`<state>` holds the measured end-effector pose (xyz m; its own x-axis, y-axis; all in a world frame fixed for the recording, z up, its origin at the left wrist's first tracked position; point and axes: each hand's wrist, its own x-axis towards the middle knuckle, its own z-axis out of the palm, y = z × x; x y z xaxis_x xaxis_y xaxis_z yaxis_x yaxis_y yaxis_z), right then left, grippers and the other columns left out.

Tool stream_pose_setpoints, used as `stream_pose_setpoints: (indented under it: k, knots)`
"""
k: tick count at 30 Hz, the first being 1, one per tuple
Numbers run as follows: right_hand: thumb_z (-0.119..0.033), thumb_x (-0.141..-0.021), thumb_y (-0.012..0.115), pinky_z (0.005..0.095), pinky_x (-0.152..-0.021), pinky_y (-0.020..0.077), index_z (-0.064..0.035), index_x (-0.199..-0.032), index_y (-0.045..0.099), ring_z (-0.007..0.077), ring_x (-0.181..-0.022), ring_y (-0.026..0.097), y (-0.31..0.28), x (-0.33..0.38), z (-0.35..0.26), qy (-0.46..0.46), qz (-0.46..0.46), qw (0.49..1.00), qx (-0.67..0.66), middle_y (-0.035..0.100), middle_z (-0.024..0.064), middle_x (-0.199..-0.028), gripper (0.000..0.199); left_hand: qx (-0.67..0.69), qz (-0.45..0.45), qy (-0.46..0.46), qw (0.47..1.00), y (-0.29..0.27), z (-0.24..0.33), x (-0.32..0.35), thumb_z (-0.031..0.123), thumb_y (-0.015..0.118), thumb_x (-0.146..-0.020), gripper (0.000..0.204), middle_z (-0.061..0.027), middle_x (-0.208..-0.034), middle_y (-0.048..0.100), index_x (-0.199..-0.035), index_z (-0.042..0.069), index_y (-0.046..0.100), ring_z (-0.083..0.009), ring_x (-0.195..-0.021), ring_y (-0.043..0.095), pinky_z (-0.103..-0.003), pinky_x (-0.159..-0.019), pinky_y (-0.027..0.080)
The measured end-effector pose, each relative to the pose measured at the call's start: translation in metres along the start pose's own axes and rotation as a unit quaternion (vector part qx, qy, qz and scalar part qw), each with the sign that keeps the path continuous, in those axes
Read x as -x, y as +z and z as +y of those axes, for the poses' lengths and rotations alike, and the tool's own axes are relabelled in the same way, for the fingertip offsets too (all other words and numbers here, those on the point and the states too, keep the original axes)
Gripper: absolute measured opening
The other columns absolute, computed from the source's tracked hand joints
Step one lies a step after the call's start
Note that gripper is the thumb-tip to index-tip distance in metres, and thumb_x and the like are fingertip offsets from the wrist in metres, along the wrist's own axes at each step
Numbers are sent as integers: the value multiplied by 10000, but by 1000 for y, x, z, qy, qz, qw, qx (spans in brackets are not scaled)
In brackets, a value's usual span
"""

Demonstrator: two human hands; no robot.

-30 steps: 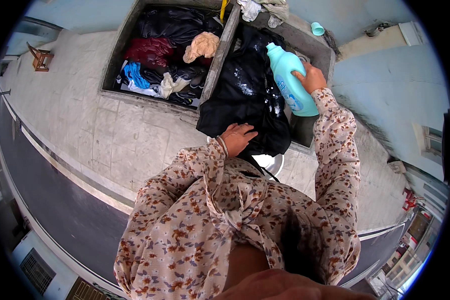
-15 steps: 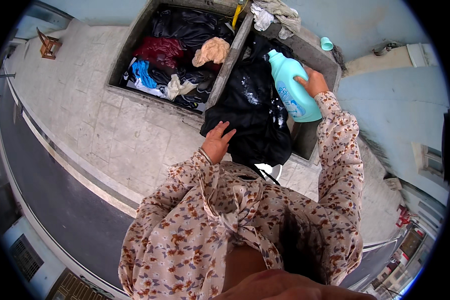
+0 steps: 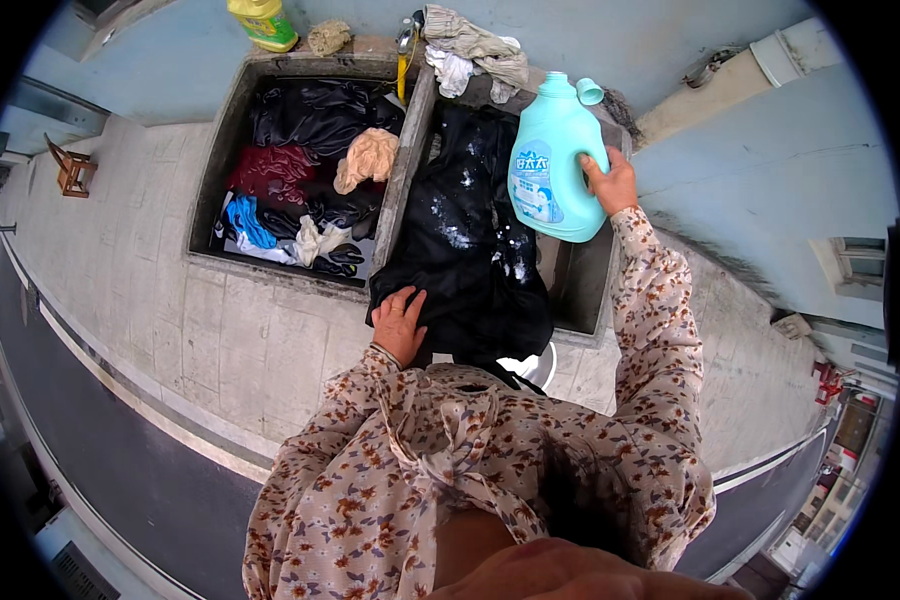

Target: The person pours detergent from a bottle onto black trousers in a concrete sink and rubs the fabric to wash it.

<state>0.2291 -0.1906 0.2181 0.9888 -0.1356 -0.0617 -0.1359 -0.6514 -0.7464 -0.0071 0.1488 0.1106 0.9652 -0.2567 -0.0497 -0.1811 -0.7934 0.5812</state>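
Above the right basin (image 3: 577, 285), the bottle (image 3: 553, 160), prob. stiff, smooth & weighty (fill level unclear), sits in the R hand (image 3: 615, 183), curled round its handle (image 3: 597, 140), likely best hold, w/ the L hand (image 3: 400, 328) spread on soft, prob. slippery black cloth (image 3: 475, 305).

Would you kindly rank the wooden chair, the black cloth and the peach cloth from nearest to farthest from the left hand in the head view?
1. Black cloth: right under the left hand.
2. Peach cloth: ahead, in the left basin.
3. Wooden chair: far off to the left.
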Motion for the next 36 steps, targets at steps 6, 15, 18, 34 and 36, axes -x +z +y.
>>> stream_pose_setpoints:
  k: [6, 15, 18, 34, 36]
  knots:
    - [-178, -755, 689, 252, -428, 449, -32, -1129, 526, 114, -666, 587, -35, -25, 30, 76, -55, 989, -111, 625, 55, -903, 433, -2, 11, -8, 1000, 7, 4, 1, 111, 707, -663, 688, -90, -1272, 378, -1290, 139, 426, -310, -1165, 350, -433, -916, 294]
    - [-110, -746, 698, 292, -724, 467, 3, -1028, 563, 149, -778, 596, -52, -104, 23, -133, 174, 961, -169, 643, 85, -874, 333, 8, 53, 7, 999, 15, 11, 16, 95, 702, -622, 683, -97, -1247, 396, -1256, 139, 453, -320, -1142, 370, -432, -914, 290]
    - [-125, -737, 703, 314, -723, 464, 7, -958, 582, 172, -765, 601, -48, -112, 4, -153, 226, 953, -133, 645, 115, -841, 284, 6, 70, 11, 997, 21, 14, 23, 93, 702, -608, 685, -98, -1238, 404, -1248, 139, 462, -321, -1139, 375, -435, -915, 292]
    - [-215, -745, 688, 367, -895, 427, -8, -1326, 321, 306, -1067, 543, -66, -143, 20, -164, 212, 962, -55, 539, 207, -1174, 718, -4, 86, 13, 996, 33, 19, 27, 89, 698, -581, 694, -88, -1243, 407, -1234, 146, 469, -317, -1144, 369, -425, -923, 284]
    - [-210, -745, 687, 362, -904, 425, 15, -1361, 259, 309, -1092, 528, -64, -135, 35, -147, 263, 951, -65, 505, 217, -1226, 783, -4, 77, 15, 997, 32, 21, 25, 89, 696, -591, 690, -91, -1244, 406, -1240, 142, 466, -321, -1143, 368, -427, -920, 285]
